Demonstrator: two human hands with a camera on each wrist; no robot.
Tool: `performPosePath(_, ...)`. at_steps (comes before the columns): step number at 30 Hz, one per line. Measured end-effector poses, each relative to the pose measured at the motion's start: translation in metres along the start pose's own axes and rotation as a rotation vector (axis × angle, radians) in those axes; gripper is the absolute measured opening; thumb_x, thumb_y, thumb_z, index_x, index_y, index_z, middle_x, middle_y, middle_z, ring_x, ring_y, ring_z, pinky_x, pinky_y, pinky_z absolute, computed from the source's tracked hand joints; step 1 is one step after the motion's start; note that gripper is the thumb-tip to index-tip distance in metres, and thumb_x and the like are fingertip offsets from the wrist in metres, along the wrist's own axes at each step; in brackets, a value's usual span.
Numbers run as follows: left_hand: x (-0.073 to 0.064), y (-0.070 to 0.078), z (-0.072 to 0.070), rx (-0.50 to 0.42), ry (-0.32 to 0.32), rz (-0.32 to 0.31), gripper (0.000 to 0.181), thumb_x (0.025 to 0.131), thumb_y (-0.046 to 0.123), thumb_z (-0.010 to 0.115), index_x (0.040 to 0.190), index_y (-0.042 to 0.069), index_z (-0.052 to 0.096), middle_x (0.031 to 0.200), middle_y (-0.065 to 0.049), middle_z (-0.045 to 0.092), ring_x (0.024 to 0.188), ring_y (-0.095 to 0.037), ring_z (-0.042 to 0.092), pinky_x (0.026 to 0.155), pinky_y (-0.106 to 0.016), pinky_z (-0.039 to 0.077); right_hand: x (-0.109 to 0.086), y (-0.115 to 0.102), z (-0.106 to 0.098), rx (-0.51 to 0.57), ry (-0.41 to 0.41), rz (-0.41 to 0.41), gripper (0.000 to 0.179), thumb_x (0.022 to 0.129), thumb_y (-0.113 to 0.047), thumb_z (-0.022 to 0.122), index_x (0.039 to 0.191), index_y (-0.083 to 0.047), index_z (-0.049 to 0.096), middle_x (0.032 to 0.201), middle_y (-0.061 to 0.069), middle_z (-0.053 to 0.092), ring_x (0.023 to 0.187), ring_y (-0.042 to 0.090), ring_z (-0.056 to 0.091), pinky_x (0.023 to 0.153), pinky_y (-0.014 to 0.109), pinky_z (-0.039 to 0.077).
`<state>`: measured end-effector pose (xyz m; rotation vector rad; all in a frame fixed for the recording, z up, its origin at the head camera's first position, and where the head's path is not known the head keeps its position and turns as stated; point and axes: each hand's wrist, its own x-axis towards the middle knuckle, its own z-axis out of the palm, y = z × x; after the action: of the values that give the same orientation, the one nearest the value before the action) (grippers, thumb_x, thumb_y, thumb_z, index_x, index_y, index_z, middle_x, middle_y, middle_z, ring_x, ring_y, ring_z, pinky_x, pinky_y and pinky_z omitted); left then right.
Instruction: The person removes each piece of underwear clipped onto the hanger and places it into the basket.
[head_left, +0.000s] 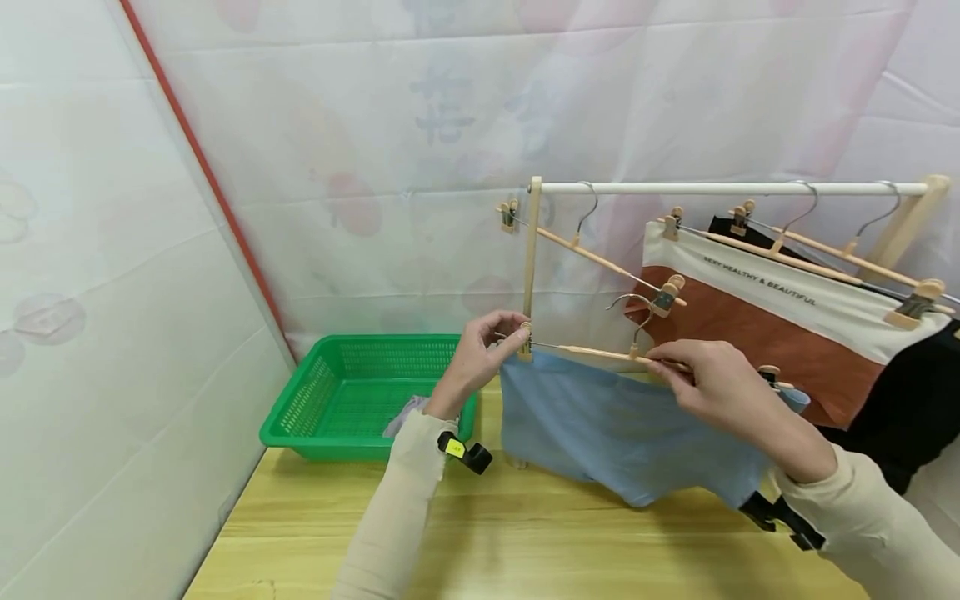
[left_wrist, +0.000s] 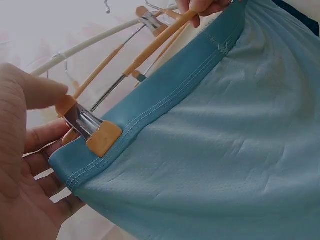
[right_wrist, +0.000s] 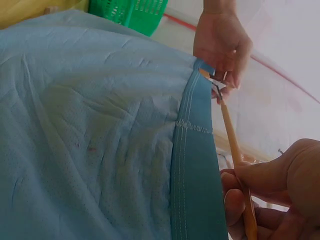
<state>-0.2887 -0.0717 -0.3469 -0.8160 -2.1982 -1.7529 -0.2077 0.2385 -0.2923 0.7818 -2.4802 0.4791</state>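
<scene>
Stretched along a wooden clip hanger point(head_left: 597, 353) is a light blue garment point(head_left: 592, 421) with a stitched waistband point(left_wrist: 165, 97). My left hand point(head_left: 480, 354) pinches the clip point(left_wrist: 104, 138) at the hanger's left end, its thumb on the clip's top and fingers behind. That clip bites over the waistband's corner. My right hand point(head_left: 712, 383) grips the hanger's wooden bar point(right_wrist: 231, 132) just right of the metal hook, thumb on one side and curled fingers on the other. Below the bar, the cloth hangs down in front of the table.
A green basket point(head_left: 330, 442) with a lilac cloth point(head_left: 405, 414) stands left on the wooden table point(head_left: 480, 542). Behind my hands, a rack with a white rail point(head_left: 720, 189) carries a bare hanger point(head_left: 592, 255), a white-and-rust garment point(head_left: 750, 333) and a black one point(head_left: 911, 408).
</scene>
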Motion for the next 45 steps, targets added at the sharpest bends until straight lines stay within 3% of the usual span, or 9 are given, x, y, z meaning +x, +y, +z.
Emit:
performPosePath(6,-0.007,-0.004,-0.008,-0.038,0.018,-0.044,0.024,0.101,0.024,0.063,0.118,0.009,0.07,0.098,-0.006,0.068,0.083,-0.013,0.06,0.073,-0.026,0.047,0.005,-0.001,0.008,0.025,-0.013,-0.024,0.013,0.089,-0.004,0.075,0.098,-0.012,0.079,0.075,-0.004,0.071,0.053,-0.006,0.04,0.048,0.02,0.036)
performPosePath(11,-0.014,-0.007,-0.014,-0.034,0.022,-0.054,0.021,0.102,0.023,0.063,0.116,0.011,0.071,0.096,-0.005,0.068,0.078,-0.012,0.058,0.068,-0.023,0.045,0.01,-0.002,0.015,0.043,-0.016,-0.055,0.013,0.09,-0.006,0.075,0.098,-0.015,0.08,0.074,-0.007,0.07,0.055,-0.007,0.041,0.05,0.019,0.037)
performPosePath(20,-0.021,-0.01,-0.025,-0.039,0.035,-0.046,0.019,0.102,0.015,0.062,0.114,0.002,0.068,0.102,-0.014,0.067,0.079,-0.007,0.057,0.069,-0.022,0.047,0.019,-0.003,0.027,0.064,-0.022,-0.09,0.013,0.09,-0.006,0.075,0.097,-0.016,0.08,0.074,-0.008,0.069,0.055,-0.006,0.042,0.051,0.019,0.037)
performPosePath(27,-0.027,-0.009,-0.033,-0.028,0.051,-0.059,0.017,0.101,0.014,0.063,0.113,0.002,0.068,0.106,-0.018,0.068,0.079,-0.007,0.059,0.069,-0.022,0.047,0.025,-0.004,0.034,0.092,-0.029,-0.114,0.013,0.091,-0.006,0.075,0.096,-0.017,0.08,0.071,-0.009,0.067,0.056,-0.006,0.042,0.051,0.019,0.037)
performPosePath(37,-0.033,-0.017,-0.04,-0.046,0.074,-0.09,0.02,0.1,0.012,0.064,0.112,-0.004,0.065,0.098,-0.005,0.064,0.079,-0.007,0.057,0.069,-0.02,0.045,0.033,-0.002,0.053,0.112,-0.098,-0.062,0.008,0.094,-0.011,0.072,0.098,-0.012,0.079,0.068,-0.004,0.065,0.055,-0.002,0.042,0.052,0.02,0.038)
performPosePath(45,-0.034,-0.03,-0.039,-0.061,0.067,-0.091,0.015,0.1,0.008,0.062,0.104,-0.006,0.062,0.112,-0.022,0.065,0.082,-0.004,0.058,0.072,-0.019,0.047,0.034,0.005,0.067,0.11,-0.146,-0.035,0.007,0.095,-0.012,0.071,0.095,-0.014,0.078,0.067,-0.003,0.065,0.055,0.0,0.043,0.054,0.021,0.038)
